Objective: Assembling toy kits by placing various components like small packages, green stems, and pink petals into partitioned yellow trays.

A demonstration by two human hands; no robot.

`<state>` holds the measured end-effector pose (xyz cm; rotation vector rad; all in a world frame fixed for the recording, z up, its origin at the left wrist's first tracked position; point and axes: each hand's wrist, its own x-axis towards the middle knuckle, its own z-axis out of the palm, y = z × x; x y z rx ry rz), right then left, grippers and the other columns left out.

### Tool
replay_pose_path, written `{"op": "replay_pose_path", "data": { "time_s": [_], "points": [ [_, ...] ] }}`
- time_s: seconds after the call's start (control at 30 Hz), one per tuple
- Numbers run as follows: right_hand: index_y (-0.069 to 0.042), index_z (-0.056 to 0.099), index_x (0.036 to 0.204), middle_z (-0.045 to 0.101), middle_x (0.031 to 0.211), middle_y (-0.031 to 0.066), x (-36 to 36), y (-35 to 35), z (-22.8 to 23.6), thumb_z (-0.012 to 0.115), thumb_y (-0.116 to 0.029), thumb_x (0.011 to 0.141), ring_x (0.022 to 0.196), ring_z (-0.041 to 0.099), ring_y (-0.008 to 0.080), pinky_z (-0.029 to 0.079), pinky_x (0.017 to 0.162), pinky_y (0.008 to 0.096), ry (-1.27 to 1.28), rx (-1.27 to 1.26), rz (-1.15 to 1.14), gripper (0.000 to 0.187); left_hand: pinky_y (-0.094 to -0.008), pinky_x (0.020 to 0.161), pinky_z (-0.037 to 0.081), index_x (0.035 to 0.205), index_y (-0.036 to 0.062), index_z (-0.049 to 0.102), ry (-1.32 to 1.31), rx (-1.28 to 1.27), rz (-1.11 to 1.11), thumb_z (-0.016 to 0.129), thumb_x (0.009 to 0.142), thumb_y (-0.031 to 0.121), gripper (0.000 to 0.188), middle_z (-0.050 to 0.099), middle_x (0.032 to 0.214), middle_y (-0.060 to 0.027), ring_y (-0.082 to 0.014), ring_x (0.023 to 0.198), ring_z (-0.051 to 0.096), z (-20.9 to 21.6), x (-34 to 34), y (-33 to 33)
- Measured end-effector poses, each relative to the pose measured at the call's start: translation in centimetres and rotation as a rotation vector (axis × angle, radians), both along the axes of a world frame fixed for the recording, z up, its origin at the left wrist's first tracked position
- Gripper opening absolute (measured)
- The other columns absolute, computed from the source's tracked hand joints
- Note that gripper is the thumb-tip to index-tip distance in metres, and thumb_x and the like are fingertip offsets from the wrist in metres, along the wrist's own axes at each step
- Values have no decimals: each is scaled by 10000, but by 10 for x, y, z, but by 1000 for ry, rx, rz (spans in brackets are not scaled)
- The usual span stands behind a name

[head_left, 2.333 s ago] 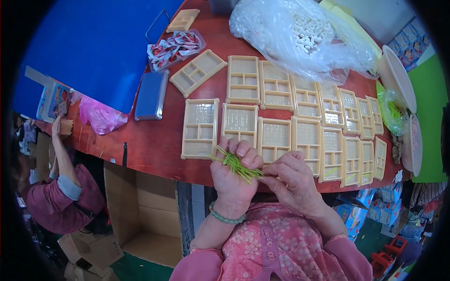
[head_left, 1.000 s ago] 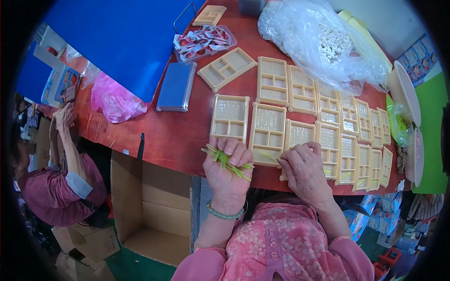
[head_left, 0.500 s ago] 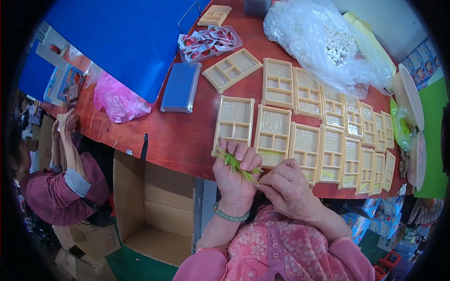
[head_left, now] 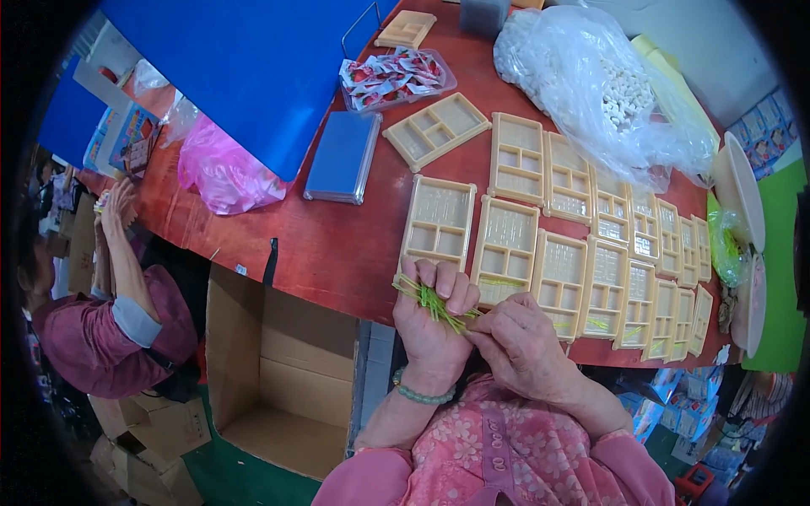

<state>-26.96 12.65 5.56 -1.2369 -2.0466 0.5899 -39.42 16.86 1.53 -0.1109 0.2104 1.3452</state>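
Note:
A loose bunch of thin yellow-green strips (head_left: 433, 304) lies across the palm of my left hand (head_left: 434, 325), its fingers curled over them. Close beside it, the thumb and forefinger of my right hand (head_left: 516, 346) pinch at the ends of the strips. Both hands are just in front of the table's near edge. Beyond them stand rows of cream compartment trays (head_left: 439, 221), each with one large section and smaller ones. Some near-row trays, such as the cream tray (head_left: 607, 278), hold a few green strips in their nearest section.
Farther back are a clear tub of red-and-white packets (head_left: 396, 80), a stack of blue sheets (head_left: 342, 160) and a clear bag of white pieces (head_left: 582, 80). A pink bag (head_left: 228, 169) lies left. An open cardboard box (head_left: 283, 371) stands below the edge; a co-worker (head_left: 118, 329) is far left.
The trays and table have shifted slightly right and down in view. My hands keep nearly the same pose, fingers of the right still at the strips. The co-worker's hands have moved slightly.

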Motion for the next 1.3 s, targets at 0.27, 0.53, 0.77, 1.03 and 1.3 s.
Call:
{"op": "replay_pose_path", "data": {
  "time_s": [0.27, 0.53, 0.77, 1.03, 1.3],
  "points": [
    [-44, 611, 834, 583, 736, 71, -1, 2, 3, 727, -40, 714, 693, 573, 256, 432, 682, 362, -40, 37, 29, 166, -246, 478, 293, 733, 139, 421, -138, -40, 9, 382, 1013, 391, 378, 402, 609, 11, -89, 456, 345, 3, -17, 8],
    [-59, 607, 816, 570, 704, 69, 5, 9, 4, 716, -35, 728, 676, 560, 253, 425, 701, 362, -32, 17, -41, 141, -226, 435, 265, 745, 128, 444, -186, -1, 81, 382, 1016, 341, 350, 390, 585, 22, -69, 428, 337, -1, -40, 14],
    [-59, 602, 826, 557, 738, 74, -8, 30, -6, 694, -63, 762, 722, 552, 254, 401, 767, 379, -182, 110, -99, 112, -228, 443, 279, 735, 119, 423, -133, 19, 195, 390, 1015, 283, 326, 385, 600, 18, -72, 448, 348, 3, -51, 15],
    [-56, 607, 844, 579, 773, 76, -21, 39, -8, 702, -89, 767, 746, 566, 256, 403, 778, 382, -242, 162, -152, 127, -238, 479, 341, 742, 113, 457, -130, -40, 184, 423, 1005, 342, 351, 407, 620, 4, -100, 490, 379, 2, -45, 11],
    [-47, 641, 873, 590, 765, 80, -13, 28, 1, 700, -69, 763, 750, 585, 253, 410, 747, 344, 49, -66, -20, 127, -248, 524, 345, 771, 121, 436, -64, -61, 88, 421, 1004, 361, 335, 385, 646, 13, -100, 536, 377, 7, -20, 7]
  ]
}}
